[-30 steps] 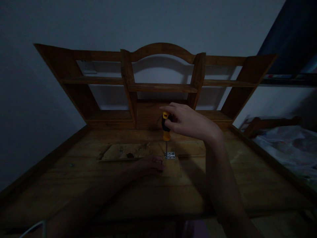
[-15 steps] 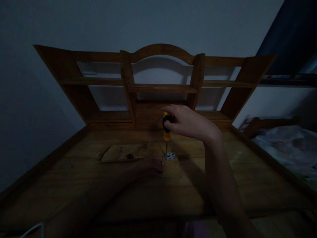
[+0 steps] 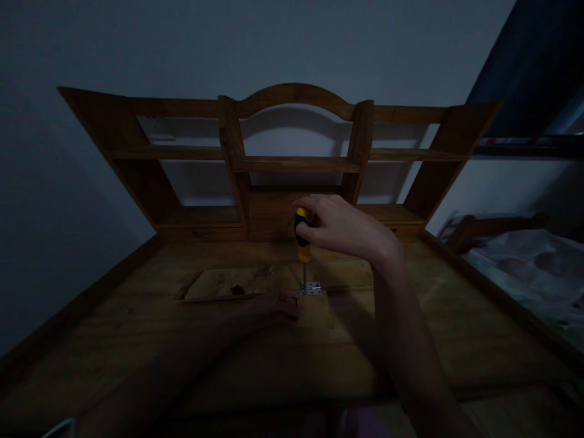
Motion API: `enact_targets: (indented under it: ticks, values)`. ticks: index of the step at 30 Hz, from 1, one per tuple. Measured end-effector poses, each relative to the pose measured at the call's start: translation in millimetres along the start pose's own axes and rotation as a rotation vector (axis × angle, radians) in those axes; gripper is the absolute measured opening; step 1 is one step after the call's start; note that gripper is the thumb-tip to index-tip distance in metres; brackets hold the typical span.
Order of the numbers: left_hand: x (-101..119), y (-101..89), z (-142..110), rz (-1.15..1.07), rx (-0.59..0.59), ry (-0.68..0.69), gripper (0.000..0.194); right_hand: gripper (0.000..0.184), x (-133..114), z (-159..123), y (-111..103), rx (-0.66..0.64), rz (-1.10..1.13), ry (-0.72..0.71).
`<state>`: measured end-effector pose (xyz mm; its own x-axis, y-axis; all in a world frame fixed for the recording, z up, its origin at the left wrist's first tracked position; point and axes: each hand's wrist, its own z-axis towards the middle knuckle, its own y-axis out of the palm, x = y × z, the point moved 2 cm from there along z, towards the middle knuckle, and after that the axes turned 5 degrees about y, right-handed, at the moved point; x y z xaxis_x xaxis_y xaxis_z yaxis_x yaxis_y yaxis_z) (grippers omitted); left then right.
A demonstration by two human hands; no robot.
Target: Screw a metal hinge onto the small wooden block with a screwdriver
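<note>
My right hand is closed round the yellow-and-black handle of a screwdriver, thumb along its side. The screwdriver stands upright, its tip on the left end of a small silver hinge. Under the hinge's near leaf lies a small square wooden board; the far leaf rests on a longer wooden board. My left hand lies low on the desktop, its fingers closed against the small board's left edge. Its palm and thumb are in deep shadow.
The boards lie on a wooden desk with a raised rim. Behind stands a wooden shelf unit against the wall. A bag-like plastic-covered heap sits beyond the desk's right edge. The room is dim.
The view has shifted slightly. My right hand and the screwdriver have tilted a little to the left, the tip staying on the hinge. My left hand keeps its place.
</note>
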<state>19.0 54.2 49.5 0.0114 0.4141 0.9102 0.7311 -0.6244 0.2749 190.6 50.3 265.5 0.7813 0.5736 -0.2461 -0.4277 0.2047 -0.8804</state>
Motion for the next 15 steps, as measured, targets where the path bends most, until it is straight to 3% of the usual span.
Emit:
enact_targets:
  ticks: [15]
  values:
    - [-7.7,-6.9,5.1,-0.004,-0.053,0.021,0.027,0.039,5.3,0.5,2.8,-0.033,-0.003,0.000]
